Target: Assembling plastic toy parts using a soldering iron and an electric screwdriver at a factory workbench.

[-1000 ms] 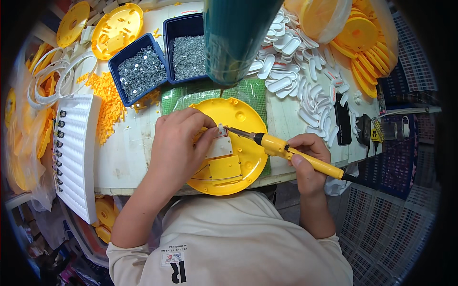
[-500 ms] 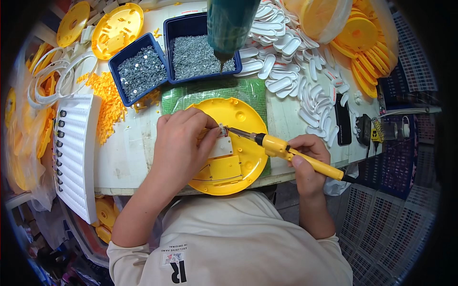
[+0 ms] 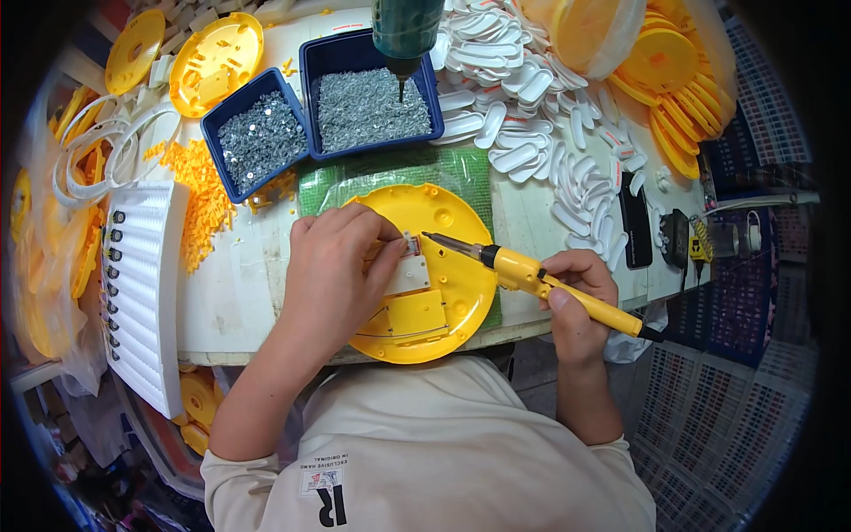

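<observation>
A round yellow plastic housing (image 3: 470, 284) lies on the green mat (image 3: 332, 182) in front of me. Inside it sit a white plate (image 3: 410, 277) and a raised yellow rectangular cover (image 3: 421, 310), with thin wires running along the cover. My left hand (image 3: 341, 253) reaches over the housing's left side, thumb and fingers pinched at a small part by the white plate; the fingers hide most of what they grip. My right hand (image 3: 581, 306) holds a yellow soldering iron (image 3: 523, 268) by its handle. The iron's tip is just right of the left fingertips, apart from the small part.
A green power screwdriver (image 3: 406, 31) hangs above two blue bins of screws (image 3: 377, 97). White plastic pieces (image 3: 523, 84) heap at the back right, near a black phone-like slab (image 3: 635, 222). Left are small orange pieces (image 3: 199, 199) and a white foam tray (image 3: 146, 293).
The soldering iron's tip has drawn back slightly to the right from the small part. My left hand stays almost still. The hanging screwdriver appears a little farther left and up.
</observation>
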### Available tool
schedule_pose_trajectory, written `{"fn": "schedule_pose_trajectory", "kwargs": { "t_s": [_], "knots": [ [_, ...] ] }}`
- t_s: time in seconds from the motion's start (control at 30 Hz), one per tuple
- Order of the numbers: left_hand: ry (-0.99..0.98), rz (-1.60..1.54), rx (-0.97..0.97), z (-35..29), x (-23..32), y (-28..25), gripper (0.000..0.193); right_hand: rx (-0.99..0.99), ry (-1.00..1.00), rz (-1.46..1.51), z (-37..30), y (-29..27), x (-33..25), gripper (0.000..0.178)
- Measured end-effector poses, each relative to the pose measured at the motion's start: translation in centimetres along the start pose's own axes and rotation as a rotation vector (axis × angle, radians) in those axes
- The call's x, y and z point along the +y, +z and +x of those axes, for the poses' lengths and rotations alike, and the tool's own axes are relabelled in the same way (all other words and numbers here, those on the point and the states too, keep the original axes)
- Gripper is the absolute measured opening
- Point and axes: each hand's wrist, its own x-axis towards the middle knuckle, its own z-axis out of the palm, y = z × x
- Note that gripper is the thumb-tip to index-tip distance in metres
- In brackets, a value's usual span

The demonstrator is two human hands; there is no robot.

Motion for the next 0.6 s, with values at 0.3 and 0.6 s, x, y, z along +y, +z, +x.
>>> {"fn": "schedule_pose_trajectory", "kwargs": {
  "t_s": [0.3,0.6],
  "knots": [
    [-0.010,0.004,-0.013,0.0,-0.1,-0.1,0.010,0.016,0.000,0.016,-0.2,0.1,0.0,0.032],
    [0.058,-0.025,0.131,0.1,1.3,-2.5,0.011,0.062,-0.055,-0.029,-0.6,-1.0,-0.9,0.032]
  ]
}}
